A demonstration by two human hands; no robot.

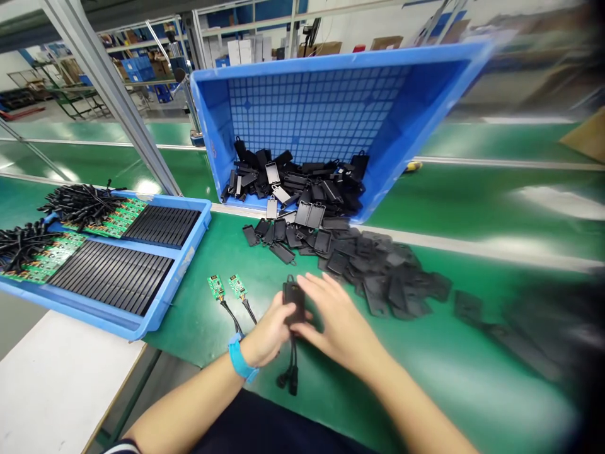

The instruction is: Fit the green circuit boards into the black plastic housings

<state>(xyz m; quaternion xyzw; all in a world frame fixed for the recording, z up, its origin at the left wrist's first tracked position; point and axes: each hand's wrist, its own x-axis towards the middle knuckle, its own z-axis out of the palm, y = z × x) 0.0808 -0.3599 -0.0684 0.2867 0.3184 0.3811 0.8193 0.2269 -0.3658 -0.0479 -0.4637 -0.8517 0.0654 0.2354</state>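
My left hand, with a blue wristband, is closed on a small black plastic case from which black cables hang down. My right hand lies over the same case from the right, fingers stretched out and pressing on it. Just to the left on the green mat lie two small green circuit boards with black leads. A heap of black plastic case shells spreads out just beyond my hands.
A big blue crate is tipped on its side at the back, spilling black shells. A shallow blue tray at left holds rows of black parts, green boards and black cables. A metal frame post rises behind it.
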